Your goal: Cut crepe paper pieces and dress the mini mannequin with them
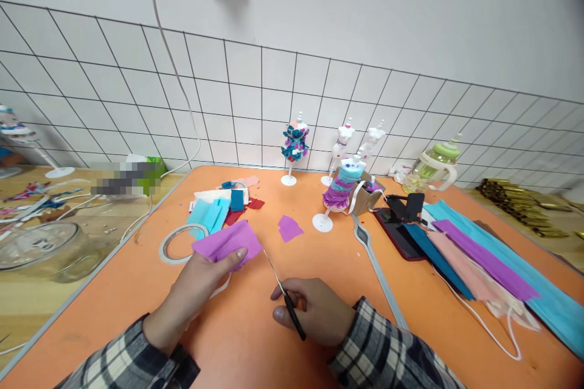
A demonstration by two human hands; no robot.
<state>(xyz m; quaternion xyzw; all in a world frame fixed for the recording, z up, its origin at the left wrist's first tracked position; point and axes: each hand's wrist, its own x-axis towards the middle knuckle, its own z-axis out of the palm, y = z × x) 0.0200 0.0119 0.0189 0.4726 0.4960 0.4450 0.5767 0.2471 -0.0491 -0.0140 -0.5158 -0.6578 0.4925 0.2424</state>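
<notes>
My left hand (194, 292) pinches a folded piece of purple crepe paper (227, 242) just above the orange table (255, 340). My right hand (314, 310) is closed around small scissors (283, 292), whose thin blades point up and left toward the purple paper's right edge. A small purple scrap (289, 228) lies on the table beyond the blades. A roll of clear tape (176, 244) lies flat just left of the held paper.
Light blue, red and white paper pieces (219, 206) lie behind the tape. Small mannequin stands (340, 185) dressed in paper stand at the back. Long crepe strips (483, 261), a phone (401, 234) and a green-lidded bottle (431, 167) sit right. A glass jar (43, 249) sits on the left table.
</notes>
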